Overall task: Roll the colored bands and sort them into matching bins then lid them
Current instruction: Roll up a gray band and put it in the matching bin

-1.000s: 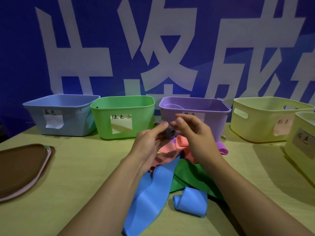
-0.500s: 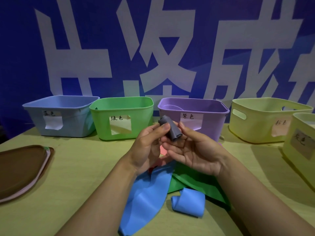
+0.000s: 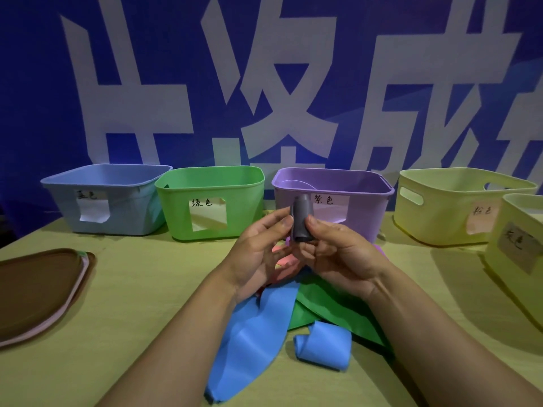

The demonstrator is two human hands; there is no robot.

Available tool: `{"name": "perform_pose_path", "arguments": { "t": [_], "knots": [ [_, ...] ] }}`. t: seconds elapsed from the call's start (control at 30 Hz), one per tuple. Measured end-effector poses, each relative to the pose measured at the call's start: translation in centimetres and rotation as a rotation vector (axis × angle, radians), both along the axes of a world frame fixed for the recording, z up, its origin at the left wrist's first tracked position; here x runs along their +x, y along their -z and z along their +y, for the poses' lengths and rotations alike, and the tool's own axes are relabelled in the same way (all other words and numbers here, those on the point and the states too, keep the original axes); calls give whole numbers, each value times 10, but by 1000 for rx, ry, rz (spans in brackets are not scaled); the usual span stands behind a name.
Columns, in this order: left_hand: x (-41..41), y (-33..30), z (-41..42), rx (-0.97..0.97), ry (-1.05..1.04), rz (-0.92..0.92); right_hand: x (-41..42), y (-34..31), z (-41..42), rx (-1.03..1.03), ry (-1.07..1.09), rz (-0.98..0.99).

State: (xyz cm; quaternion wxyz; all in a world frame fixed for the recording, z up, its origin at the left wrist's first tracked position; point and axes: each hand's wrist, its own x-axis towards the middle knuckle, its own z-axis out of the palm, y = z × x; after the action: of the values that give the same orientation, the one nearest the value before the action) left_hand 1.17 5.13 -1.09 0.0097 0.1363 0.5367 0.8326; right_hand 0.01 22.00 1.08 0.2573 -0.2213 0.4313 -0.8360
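A blue banner (image 3: 44, 83) with big white characters hangs behind your yellow-green tabletop (image 3: 141, 304). Your left hand (image 3: 258, 254) and right hand (image 3: 340, 257) meet above the table, and both pinch the grey band (image 3: 301, 219), a smooth, rubbery strip wound into a tight, stubby cylinder standing nearly upright; your left thumb presses its left side, your right thumb its right, with curled fingers behind it. Directly under your hands lies a loose heap of flat, matte bands: the pink band (image 3: 283, 261) just below your fingers, the green band (image 3: 332, 315) beneath your right wrist, the blue band (image 3: 252, 339) trailing towards you under your left forearm, its other end curled beside the green one. Beyond your hands stand smooth plastic bins with rounded corners and paper labels: the purple bin (image 3: 361, 201) straight behind the roll, the green bin (image 3: 210, 201) and blue bin (image 3: 105, 198) beyond your left hand, two yellow bins (image 3: 440, 207) off your right. A stack of brown lids (image 3: 38, 289) lies far left of your left hand.
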Motion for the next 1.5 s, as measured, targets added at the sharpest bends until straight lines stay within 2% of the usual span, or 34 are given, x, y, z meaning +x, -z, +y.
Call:
{"name": "perform_pose_path", "arguments": {
  "t": [0.1,0.17,0.3,0.4,0.6,0.7,0.77,0.83,0.93,1.1,1.23,1.37,1.5],
  "knots": [
    [0,1,5,-58,-116,-42,-3,-2,0,51,93,52],
    [0,1,13,-189,-234,-64,-3,-5,1,68,143,48],
    [0,-17,40,-440,-407,13,-4,-16,18,110,277,82],
    [-2,-36,67,-382,-460,27,-9,-29,41,156,381,173],
    [-5,-67,138,-450,-465,88,1,-73,118,347,569,368],
    [-1,-79,177,-456,-427,121,12,-95,169,545,710,439],
    [0,-86,201,-469,-389,140,15,-107,204,758,792,510],
    [-3,-91,223,-484,-364,155,18,-117,235,968,830,568],
    [-10,-94,253,-541,-351,180,18,-130,276,1170,846,594],
    [-16,-93,292,-602,-341,208,-5,-133,331,1441,812,534],
    [-17,-82,309,-633,-316,195,-31,-113,353,1754,642,511],
    [-21,-68,316,-675,-310,186,-54,-84,355,2098,283,512],
    [-27,-58,314,-710,-314,172,-66,-65,353,2240,-97,423]
  ]
}}
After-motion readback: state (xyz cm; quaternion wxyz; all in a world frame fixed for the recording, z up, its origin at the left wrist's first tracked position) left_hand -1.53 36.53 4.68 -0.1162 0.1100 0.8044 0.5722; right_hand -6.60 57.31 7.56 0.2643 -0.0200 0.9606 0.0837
